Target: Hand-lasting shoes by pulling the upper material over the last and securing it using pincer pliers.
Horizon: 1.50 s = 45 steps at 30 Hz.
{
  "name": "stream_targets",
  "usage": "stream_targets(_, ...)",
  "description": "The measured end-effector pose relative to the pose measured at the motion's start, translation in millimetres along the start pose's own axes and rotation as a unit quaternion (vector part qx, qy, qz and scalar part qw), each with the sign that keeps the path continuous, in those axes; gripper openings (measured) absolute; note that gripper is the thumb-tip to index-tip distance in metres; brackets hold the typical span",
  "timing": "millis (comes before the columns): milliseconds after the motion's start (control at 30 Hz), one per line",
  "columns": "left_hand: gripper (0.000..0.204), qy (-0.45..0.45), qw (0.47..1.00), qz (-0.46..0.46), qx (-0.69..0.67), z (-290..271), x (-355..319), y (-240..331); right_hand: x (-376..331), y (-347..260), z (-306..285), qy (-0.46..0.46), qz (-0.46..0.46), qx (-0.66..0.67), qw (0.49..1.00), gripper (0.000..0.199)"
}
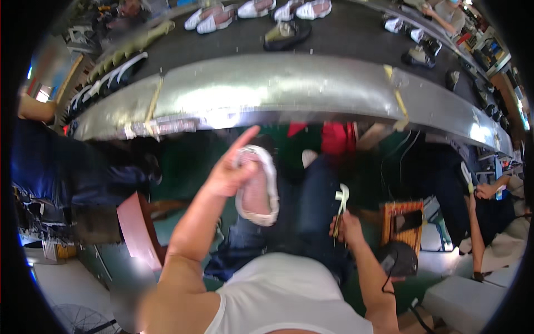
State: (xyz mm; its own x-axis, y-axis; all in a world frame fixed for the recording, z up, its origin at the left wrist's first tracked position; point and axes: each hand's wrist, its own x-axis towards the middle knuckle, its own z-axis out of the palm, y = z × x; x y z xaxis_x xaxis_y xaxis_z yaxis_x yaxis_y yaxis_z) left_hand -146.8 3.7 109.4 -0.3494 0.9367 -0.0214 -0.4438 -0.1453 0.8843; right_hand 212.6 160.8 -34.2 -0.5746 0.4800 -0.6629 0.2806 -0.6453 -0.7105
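My left hand [231, 172] grips a white shoe [258, 192] with a pinkish inside, held upright above my lap. The thumb reaches into its opening, and the index finger points out past the toe or heel; I cannot tell which end. Lower and to the right, my right hand [347, 229] is closed round a slim tool with a pale, hammer-like head [341, 195]. Thin brassy prongs show below the fingers. The tool is apart from the shoe, and its exact kind is not clear.
Ahead runs a dark conveyor belt [233, 44] behind a metal edge [267, 86]. White shoes [217, 19] and an olive-and-black shoe [286, 35] sit on it. A woven stool [403, 225] stands right, a reddish-brown board [139, 231] left. Other people sit at both sides.
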Motion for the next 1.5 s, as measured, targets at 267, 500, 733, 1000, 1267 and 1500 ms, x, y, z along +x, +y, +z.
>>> stream_targets(267, 0.067, 0.022, 0.969, -0.038, 0.243, 36.7, -31.9, -133.4, -82.1, -47.2, 48.9, -0.053, -0.137, -0.317, 0.937, 0.022)
stream_targets(500, 0.055, -0.025, 0.947, 0.022, 0.321, 49.2, -27.6, -123.5, -97.0, -42.4, 75.6, -0.147, -0.074, -0.285, 0.944, 0.028)
stream_targets(733, 0.054, -0.058, 0.935, 0.047, 0.347, 51.2, -26.3, -118.0, -92.9, -58.8, 100.2, -0.185, 0.012, 0.016, 0.983, 0.024)
stream_targets(1000, 0.053, -0.037, 0.921, 0.033, 0.386, 48.2, -20.2, -112.8, -75.1, -42.7, 90.2, -0.17, -0.084, -0.088, 0.978, 0.025)
stream_targets(1267, 0.046, -0.02, 0.913, 0.041, 0.406, 39.0, -12.8, -121.4, -48.9, -79.6, 81.8, -0.184, 0.024, -0.201, 0.962, 0.023)
stream_targets(1500, 0.037, 0.017, 0.94, 0.06, 0.336, 12.8, -5.6, -145.7, 4.0, -25.4, 88.1, 0.004, -0.355, -0.455, 0.817, 0.023)
